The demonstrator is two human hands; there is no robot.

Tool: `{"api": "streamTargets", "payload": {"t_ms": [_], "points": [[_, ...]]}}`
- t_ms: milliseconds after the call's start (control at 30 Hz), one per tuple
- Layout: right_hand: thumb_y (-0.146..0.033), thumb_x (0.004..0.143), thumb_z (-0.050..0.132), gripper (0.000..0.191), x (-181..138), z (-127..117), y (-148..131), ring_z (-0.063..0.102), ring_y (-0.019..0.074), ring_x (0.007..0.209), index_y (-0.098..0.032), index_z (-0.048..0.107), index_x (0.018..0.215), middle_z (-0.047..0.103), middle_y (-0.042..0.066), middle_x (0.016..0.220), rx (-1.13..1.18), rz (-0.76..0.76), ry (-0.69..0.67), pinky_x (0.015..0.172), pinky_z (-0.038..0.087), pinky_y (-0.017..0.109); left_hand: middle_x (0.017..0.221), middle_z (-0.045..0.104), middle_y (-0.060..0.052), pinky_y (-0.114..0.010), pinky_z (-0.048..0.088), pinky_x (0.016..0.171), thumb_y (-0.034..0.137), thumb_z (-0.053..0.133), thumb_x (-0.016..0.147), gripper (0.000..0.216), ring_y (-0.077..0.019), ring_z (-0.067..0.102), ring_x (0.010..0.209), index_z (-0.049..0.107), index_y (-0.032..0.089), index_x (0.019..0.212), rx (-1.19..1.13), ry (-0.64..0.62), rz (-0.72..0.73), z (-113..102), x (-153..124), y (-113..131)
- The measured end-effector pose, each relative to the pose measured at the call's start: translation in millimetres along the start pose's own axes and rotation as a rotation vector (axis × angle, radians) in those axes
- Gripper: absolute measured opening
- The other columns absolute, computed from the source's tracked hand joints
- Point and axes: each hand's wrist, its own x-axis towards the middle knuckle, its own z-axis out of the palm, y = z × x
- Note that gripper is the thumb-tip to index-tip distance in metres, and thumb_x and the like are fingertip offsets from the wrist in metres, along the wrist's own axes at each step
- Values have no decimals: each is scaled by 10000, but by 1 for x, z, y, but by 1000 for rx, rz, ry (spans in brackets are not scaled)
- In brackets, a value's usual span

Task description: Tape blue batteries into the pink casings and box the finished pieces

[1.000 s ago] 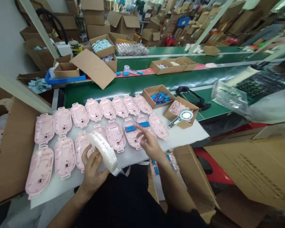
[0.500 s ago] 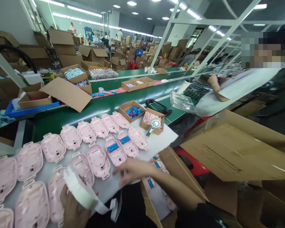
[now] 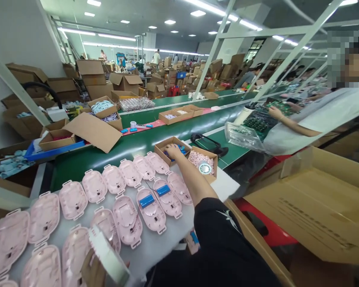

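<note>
My left hand [image 3: 93, 272], low in the view, is closed round a roll of white tape [image 3: 109, 255] held on edge over the pink plastic shells. My right hand [image 3: 173, 151] reaches into a small cardboard box [image 3: 163, 154] of blue batteries [image 3: 182, 149]; its fingertips are hidden among them, so I cannot tell whether it grips one. Pink shells [image 3: 96, 186] lie in rows on a white foam sheet [image 3: 173, 235]. Two of them carry a blue battery each, one battery [image 3: 146, 201] left of the other [image 3: 163, 190].
Beside the battery box stands a box of small pink parts [image 3: 194, 157] with a round white-and-green spool [image 3: 205, 168] on it. Behind runs a green conveyor [image 3: 143, 139]. A large carton [image 3: 311, 203] is at right, near a co-worker's arm [image 3: 299, 126]. A black frame-like object [image 3: 209, 144] lies on the belt.
My right hand has moved from above the front shells, away from me, into the battery box. The tape roll stays in my left hand. The view has shifted slightly.
</note>
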Motion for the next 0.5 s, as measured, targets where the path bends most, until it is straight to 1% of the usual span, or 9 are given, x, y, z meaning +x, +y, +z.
{"api": "streamTargets", "payload": {"t_ms": [67, 100, 200, 300, 367, 400, 433, 467, 500], "points": [[-250, 1010, 578, 235, -6, -2, 1, 544, 290, 1331, -95, 695, 1142, 670, 195, 1342, 148, 33, 105, 1210, 349, 481, 1242, 637, -143, -588, 438, 1054, 302, 763, 908, 474, -424, 518, 1306, 586, 252, 1345, 4, -22, 23, -8, -2, 18], [-245, 1037, 498, 269, -10, -5, -1, 574, 273, 1270, -83, 671, 1163, 678, 205, 1307, 232, 48, 163, 1165, 403, 446, 1256, 632, -148, -586, 439, 1045, 264, 757, 908, 423, -425, 517, 1305, 597, 240, 1299, 0, -31, 42, -12, -2, 25], [-292, 1075, 301, 381, -28, -16, -11, 630, 201, 1062, -105, 585, 1245, 680, 165, 1245, 504, 53, 320, 960, 537, 334, 1268, 611, -168, -602, 433, 1035, 195, 747, 897, 353, -444, 494, 1319, 609, 216, 1221, 0, -46, 119, -19, -2, 34], [-403, 1071, 236, 419, -60, -20, -27, 617, 146, 888, -177, 478, 1328, 635, 99, 1200, 754, 54, 424, 744, 559, 258, 1279, 585, -188, -597, 441, 1021, 162, 722, 908, 339, -446, 457, 1329, 606, 185, 1225, 22, -84, 189, -24, -1, 34], [-486, 1061, 212, 443, -95, -9, -41, 579, 130, 773, -221, 435, 1336, 598, 51, 1102, 880, 74, 443, 615, 518, 228, 1258, 582, -195, -585, 446, 1009, 145, 707, 924, 339, -442, 441, 1323, 593, 157, 1243, 28, -94, 189, -28, -1, 36], [-534, 1045, 275, 434, -117, 1, -49, 554, 124, 724, -243, 432, 1327, 577, 26, 1051, 971, 66, 414, 564, 487, 216, 1244, 585, -195, -586, 443, 1012, 133, 704, 928, 338, -441, 440, 1317, 588, 146, 1245, 29, -94, 181, -31, -1, 38], [-569, 1004, 411, 432, -143, 16, -58, 529, 117, 683, -263, 445, 1307, 559, 2, 1009, 1082, 40, 348, 529, 456, 206, 1225, 588, -195, -587, 439, 1019, 117, 707, 926, 341, -442, 443, 1311, 584, 135, 1243, 28, -88, 171, -35, 0, 42], [-563, 930, 580, 468, -172, 33, -69, 509, 109, 659, -276, 465, 1282, 545, -18, 974, 1204, -1, 247, 513, 436, 200, 1209, 591, -193, -588, 433, 1028, 101, 713, 920, 340, -440, 447, 1305, 586, 128, 1234, 27, -86, 164, -39, 0, 45], [-501, 831, 738, 548, -204, 51, -80, 494, 101, 646, -288, 483, 1267, 538, -31, 961, 1331, -54, 121, 511, 426, 197, 1196, 593, -188, -589, 425, 1042, 88, 722, 913, 329, -438, 455, 1299, 594, 127, 1213, 25, -85, 159, -43, 0, 48]]}}
